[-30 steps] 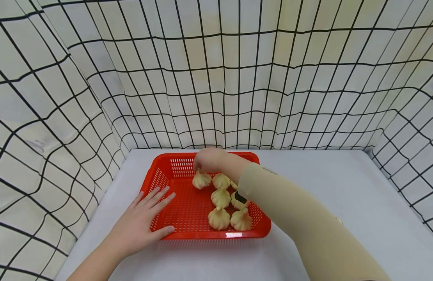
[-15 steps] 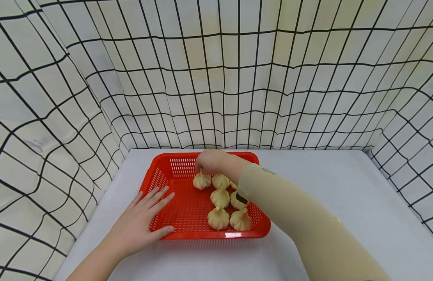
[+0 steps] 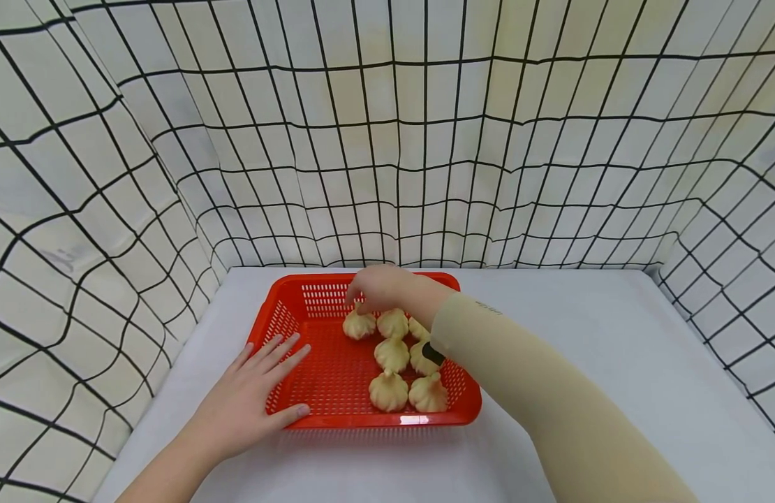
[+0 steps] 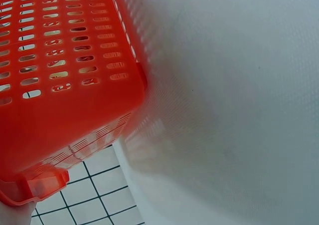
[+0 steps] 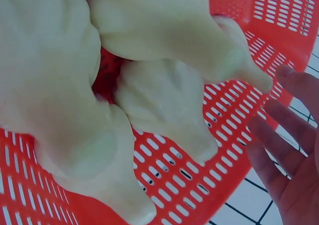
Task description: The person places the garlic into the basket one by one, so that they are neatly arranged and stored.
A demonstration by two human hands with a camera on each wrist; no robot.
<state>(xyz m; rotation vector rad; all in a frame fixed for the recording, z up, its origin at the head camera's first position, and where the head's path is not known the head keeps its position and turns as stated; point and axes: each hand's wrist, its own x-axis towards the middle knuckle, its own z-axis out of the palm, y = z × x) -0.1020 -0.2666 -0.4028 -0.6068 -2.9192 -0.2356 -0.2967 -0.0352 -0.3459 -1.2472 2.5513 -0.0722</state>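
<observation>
Several pale garlic bulbs [image 3: 391, 355] stand stem up in the red plastic basket [image 3: 337, 421], grouped toward its right side. At the back of the group, my right hand [image 3: 381, 288] hovers over the leftmost rear garlic bulb [image 3: 359, 327]. In the right wrist view its fingers [image 5: 276, 135] are spread apart around a garlic stem [image 5: 256, 79] and grip nothing. My left hand [image 3: 252, 395] lies with spread fingers across the basket's left front corner, thumb along the front rim. The left wrist view shows mostly the basket's outer wall [image 4: 60, 117].
The basket stands on a white table [image 3: 588, 335]. Black netting [image 3: 387, 168] over white sheeting rises at the back and both sides. My right arm in a beige sleeve [image 3: 526, 377] crosses the basket's right side and hides part of the bulbs there.
My right hand's fingers have loosened and spread from the leftmost rear bulb's stem, which they pinched before. That bulb keeps its place in the basket. My left hand has stayed still.
</observation>
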